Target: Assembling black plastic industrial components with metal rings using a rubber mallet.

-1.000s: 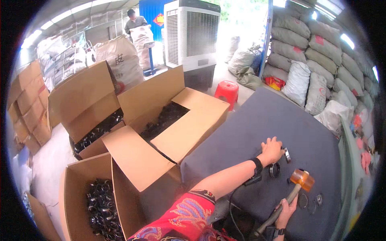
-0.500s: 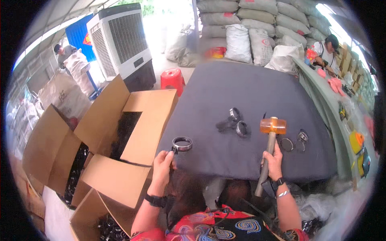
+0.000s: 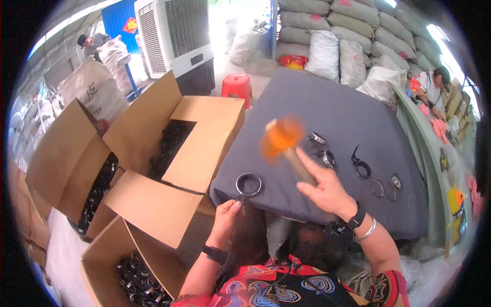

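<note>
Presently, left hand (image 3: 225, 219): just off the near left edge of the worktop (image 3: 332, 107); fingers closed on the tail of a rimmed ring.
Rimmed ring (image 3: 249, 194): black with a bright metal rim; over the near left corner of the worktop. Contact with the surface cannot be determined.
Right hand (image 3: 330, 189): above the near middle of the worktop; fingers wrapped around the handle of a mallet, index finger extended alongside it.
Mallet (image 3: 300, 166): amber head raised over the left half of the worktop, motion-blurred.
Paired rings (image 3: 328, 158): dark and metallic; on the middle of the worktop.
Tailed ring (image 3: 362, 168): black; on the right half of the worktop.
Thin hoops (image 3: 395, 180): on the worktop, near its right edge.
Cartons (image 3: 153, 212): open, brown, holding dark parts; left of the worktop.
Stool (image 3: 237, 86): red; beyond the far left side of the worktop.
Sacks (image 3: 353, 20): stacked past the far edge of the worktop.
</note>
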